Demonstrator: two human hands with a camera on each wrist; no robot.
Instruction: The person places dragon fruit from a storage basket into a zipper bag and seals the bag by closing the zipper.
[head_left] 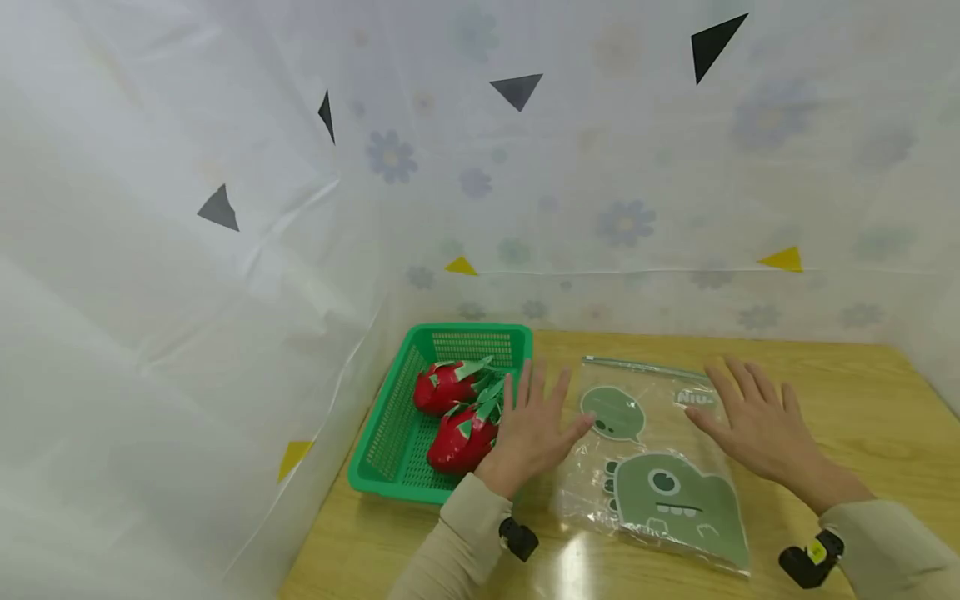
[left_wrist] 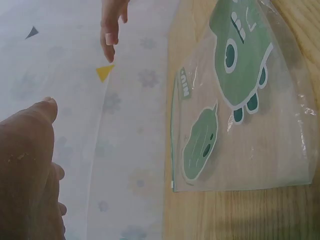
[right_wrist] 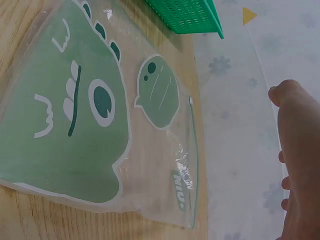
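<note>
A clear zip bag (head_left: 667,492) printed with a green dinosaur lies flat on the wooden table, its slider strip along the far edge. My left hand (head_left: 531,433) hovers between this bag and the green basket (head_left: 367,475), fingers spread and holding nothing. Over the bag's right side hangs my right hand (head_left: 765,425), also with straight, spread fingers. Two red dragon fruits with green leaves, a nearer one (head_left: 457,442) and a farther one (head_left: 442,388), lie in the basket; my left hand partly covers the nearer one's leaves. Both wrist views show the bag (left_wrist: 240,145) apart from the hands.
The wooden table (head_left: 847,392) meets a pale flowered sheet (head_left: 570,167) at the back and a white sheet (head_left: 150,333) on the left. Black, grey and yellow triangles are stuck on these sheets. The basket stands close to the left sheet.
</note>
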